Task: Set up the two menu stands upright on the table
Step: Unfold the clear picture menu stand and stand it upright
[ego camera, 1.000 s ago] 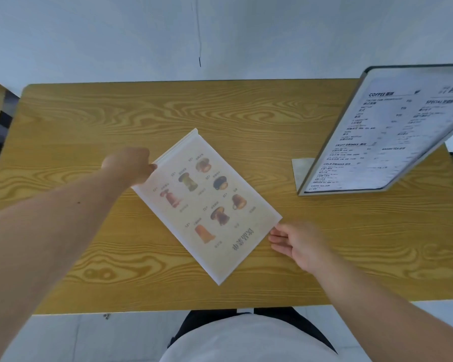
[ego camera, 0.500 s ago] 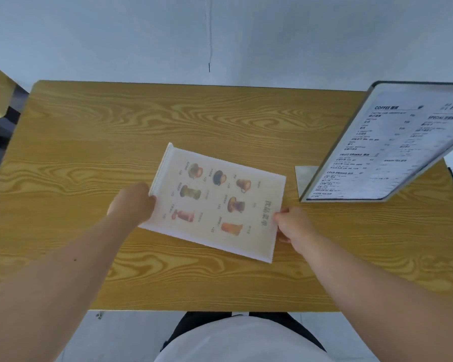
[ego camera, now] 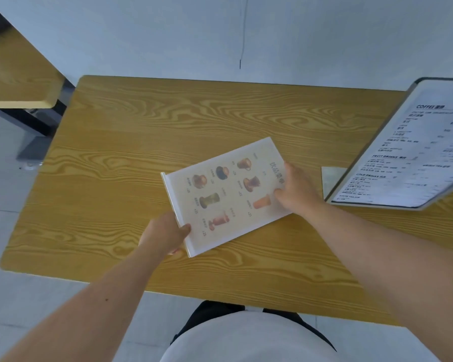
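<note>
We hold the flat white acrylic drinks menu stand (ego camera: 228,194) by both ends: left hand (ego camera: 165,235) clamped on its foot rim, right hand (ego camera: 296,189) pinching the top.

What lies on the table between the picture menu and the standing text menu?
In the head view, only the right hand on the picture menu, then bare table before the text menu.
</note>
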